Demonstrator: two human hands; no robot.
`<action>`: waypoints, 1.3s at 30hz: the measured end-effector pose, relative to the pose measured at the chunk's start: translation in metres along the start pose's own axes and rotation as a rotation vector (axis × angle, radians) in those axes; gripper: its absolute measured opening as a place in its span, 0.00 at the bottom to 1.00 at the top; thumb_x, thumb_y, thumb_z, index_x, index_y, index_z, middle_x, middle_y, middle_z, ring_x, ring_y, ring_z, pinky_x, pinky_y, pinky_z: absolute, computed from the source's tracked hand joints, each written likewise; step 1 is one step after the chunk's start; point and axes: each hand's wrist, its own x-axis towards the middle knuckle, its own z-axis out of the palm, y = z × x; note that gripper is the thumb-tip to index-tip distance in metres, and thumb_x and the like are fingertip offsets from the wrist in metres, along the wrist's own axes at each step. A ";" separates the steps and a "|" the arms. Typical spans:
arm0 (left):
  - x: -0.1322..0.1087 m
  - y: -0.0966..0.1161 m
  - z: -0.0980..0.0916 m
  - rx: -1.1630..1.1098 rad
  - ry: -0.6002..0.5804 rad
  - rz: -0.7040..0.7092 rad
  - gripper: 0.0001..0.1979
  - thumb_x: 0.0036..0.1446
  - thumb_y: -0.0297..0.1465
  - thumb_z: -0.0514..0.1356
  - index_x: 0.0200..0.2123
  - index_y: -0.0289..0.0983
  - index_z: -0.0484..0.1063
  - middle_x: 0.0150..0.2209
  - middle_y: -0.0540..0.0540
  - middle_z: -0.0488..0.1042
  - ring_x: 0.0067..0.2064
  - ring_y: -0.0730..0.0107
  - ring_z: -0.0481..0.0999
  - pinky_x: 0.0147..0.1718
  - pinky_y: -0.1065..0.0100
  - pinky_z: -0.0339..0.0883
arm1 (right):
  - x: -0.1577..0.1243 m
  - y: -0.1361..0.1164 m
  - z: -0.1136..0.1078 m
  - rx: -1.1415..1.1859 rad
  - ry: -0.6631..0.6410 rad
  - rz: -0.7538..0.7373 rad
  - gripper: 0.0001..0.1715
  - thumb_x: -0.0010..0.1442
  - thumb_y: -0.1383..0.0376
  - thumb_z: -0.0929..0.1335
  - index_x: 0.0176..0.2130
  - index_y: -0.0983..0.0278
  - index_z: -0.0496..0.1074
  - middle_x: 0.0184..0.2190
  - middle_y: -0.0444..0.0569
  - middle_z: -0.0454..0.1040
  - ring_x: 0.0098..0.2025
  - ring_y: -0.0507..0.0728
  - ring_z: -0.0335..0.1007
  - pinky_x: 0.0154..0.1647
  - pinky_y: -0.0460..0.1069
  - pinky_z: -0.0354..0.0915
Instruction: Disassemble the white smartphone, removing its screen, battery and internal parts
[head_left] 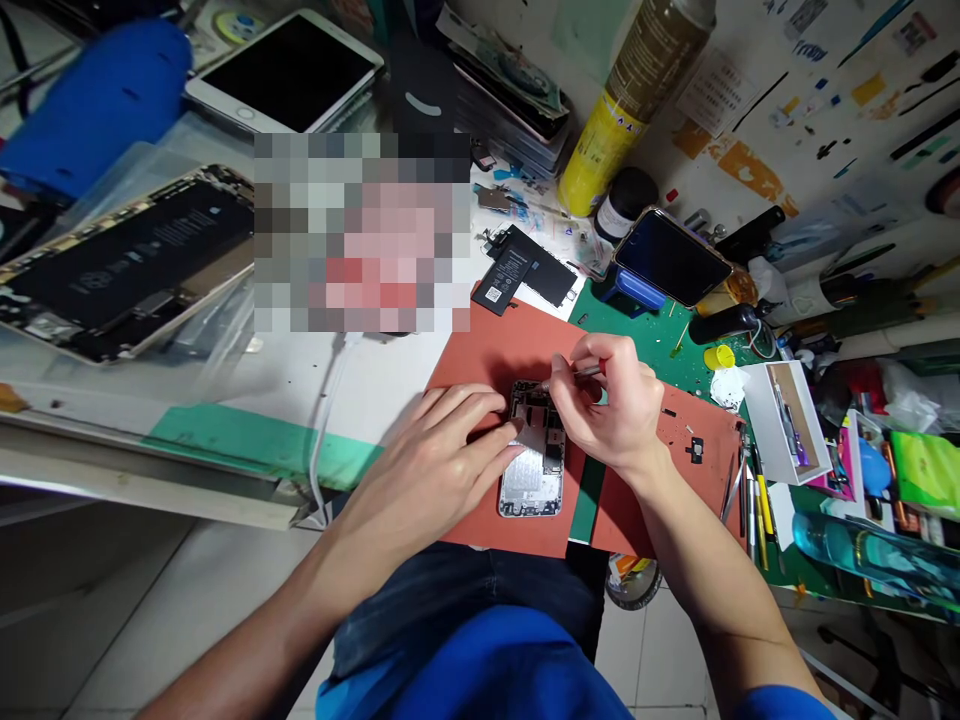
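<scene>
An opened phone housing [534, 480], with bare silver metal in its lower part and dark parts along the top and right, lies on a reddish-brown mat [472, 350]. My left hand [450, 450] steadies its left edge, fingers bent and fingertips on the frame. Above the housing's upper right corner, my right hand [619, 400] pinches a thin tool with a red part [592, 370]. The tool points down-left at the top end of the housing; its tip is too small to make out. A black phone battery [504, 275] lies beyond the mat.
Another opened phone [135, 265] and a white tablet [289, 72] lie at the left. Behind stand a yellow spray can [604, 140] and a propped phone [671, 255]. Pens and tweezers [750, 495], a white box [784, 420] and small parts [697, 450] are at the right.
</scene>
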 end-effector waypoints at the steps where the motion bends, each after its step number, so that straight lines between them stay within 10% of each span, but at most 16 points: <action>1: 0.000 0.000 0.000 0.000 0.000 -0.001 0.09 0.74 0.32 0.62 0.48 0.35 0.81 0.53 0.36 0.79 0.56 0.46 0.79 0.52 0.46 0.76 | 0.000 0.000 0.000 -0.003 0.000 0.000 0.11 0.70 0.71 0.68 0.45 0.57 0.63 0.25 0.33 0.69 0.19 0.47 0.61 0.20 0.45 0.61; 39: 0.000 0.000 0.002 0.009 0.019 0.011 0.07 0.73 0.28 0.62 0.43 0.36 0.81 0.50 0.38 0.80 0.55 0.47 0.78 0.50 0.47 0.76 | 0.015 -0.013 -0.018 -0.103 -0.201 -0.142 0.12 0.70 0.74 0.68 0.44 0.58 0.64 0.25 0.37 0.73 0.22 0.50 0.66 0.25 0.47 0.63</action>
